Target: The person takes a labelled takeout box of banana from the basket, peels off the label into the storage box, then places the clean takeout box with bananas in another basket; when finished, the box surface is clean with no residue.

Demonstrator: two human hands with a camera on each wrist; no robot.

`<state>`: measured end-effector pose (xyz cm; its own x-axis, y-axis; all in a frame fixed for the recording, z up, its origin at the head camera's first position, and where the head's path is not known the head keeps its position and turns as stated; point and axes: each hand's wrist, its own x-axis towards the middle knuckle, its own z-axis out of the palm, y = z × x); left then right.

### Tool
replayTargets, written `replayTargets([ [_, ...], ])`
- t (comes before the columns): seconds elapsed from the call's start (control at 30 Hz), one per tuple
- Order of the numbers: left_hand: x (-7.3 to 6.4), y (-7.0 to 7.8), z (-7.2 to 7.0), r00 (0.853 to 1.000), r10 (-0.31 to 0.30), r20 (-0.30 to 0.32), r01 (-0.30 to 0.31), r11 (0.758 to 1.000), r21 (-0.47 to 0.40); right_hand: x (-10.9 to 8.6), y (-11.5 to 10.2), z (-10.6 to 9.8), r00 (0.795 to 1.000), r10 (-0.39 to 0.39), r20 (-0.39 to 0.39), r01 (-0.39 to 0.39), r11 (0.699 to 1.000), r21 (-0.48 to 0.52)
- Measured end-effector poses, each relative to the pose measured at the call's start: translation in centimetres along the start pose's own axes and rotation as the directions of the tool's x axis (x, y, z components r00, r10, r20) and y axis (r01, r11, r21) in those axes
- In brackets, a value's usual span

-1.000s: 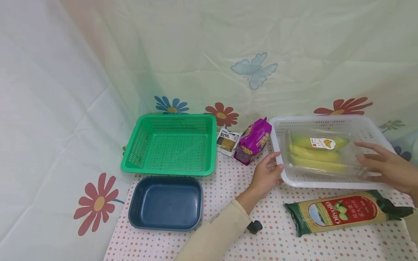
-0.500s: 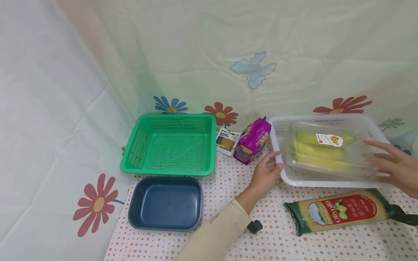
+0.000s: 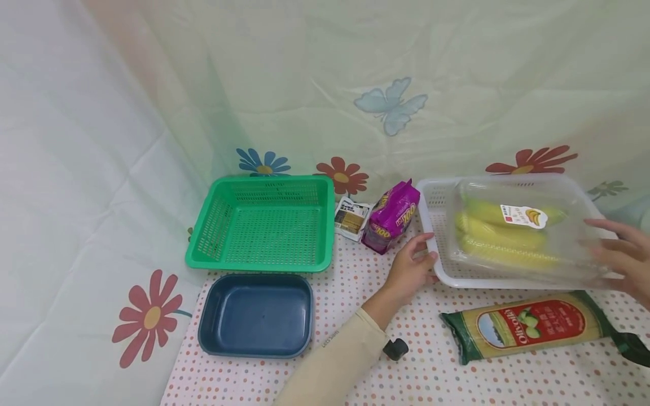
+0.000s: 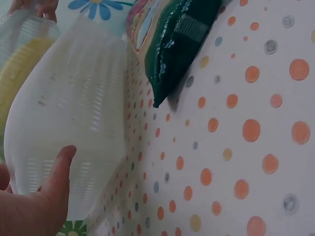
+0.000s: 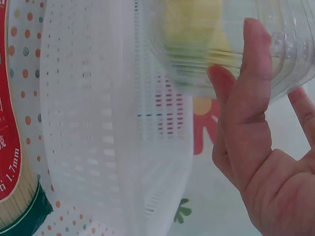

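Observation:
My right hand (image 3: 627,256) holds the right end of a clear plastic box of bananas (image 3: 503,234), which carries a white label with a banana picture. The box is tilted over the white slotted basket (image 3: 487,283); in the right wrist view its end sits above the basket rim, between the thumb and fingers of the right hand (image 5: 266,132). My left hand (image 3: 406,276) grips the basket's left rim. From the left wrist, the thumb of that left hand (image 4: 44,201) lies against the outside of the basket wall (image 4: 74,108).
A pack of spaghetti (image 3: 528,327) lies in front of the basket. To its left are a purple packet (image 3: 393,217) and a small white-and-brown sachet (image 3: 352,219). Farther left stand a green basket (image 3: 259,267) and a dark blue tray (image 3: 256,352). A curtain hangs behind.
My right hand has moved right, and the box of bananas has shifted right with it, tilting more. The left hand has stayed on the basket rim.

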<state>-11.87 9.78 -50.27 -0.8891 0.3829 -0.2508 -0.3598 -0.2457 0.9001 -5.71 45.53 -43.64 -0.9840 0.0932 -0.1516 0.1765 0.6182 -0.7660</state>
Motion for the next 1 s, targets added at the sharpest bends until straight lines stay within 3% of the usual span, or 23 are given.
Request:
replayTargets([
  [0.23, -0.4, 0.7, -1.1, 0.994, -0.075, 0.078, 0.079, 0.996, -0.047, -1.5, -0.6, 0.9, 0.997, -0.017, -0.074, 0.015, 0.999, -0.035],
  [0.37, -0.9, 1.0, -1.7, 0.993, -0.087, 0.077, 0.091, 0.995, -0.051, -2.1, -1.0, 1.3, 0.997, -0.035, -0.065, 0.034, 0.999, -0.01],
  [0.7, -4.0, 2.6, -3.1, 1.0, 0.015, -0.019, -0.013, 0.996, 0.088, -3.4, -2.8, 3.2, 0.998, -0.051, -0.028, 0.051, 0.998, 0.027],
  [1.0, -7.2, 5.0, -5.8, 0.994, 0.103, 0.046, -0.11, 0.978, 0.176, -3.8, -4.8, 4.9, 0.997, -0.014, 0.082, 0.017, 1.0, -0.024],
])
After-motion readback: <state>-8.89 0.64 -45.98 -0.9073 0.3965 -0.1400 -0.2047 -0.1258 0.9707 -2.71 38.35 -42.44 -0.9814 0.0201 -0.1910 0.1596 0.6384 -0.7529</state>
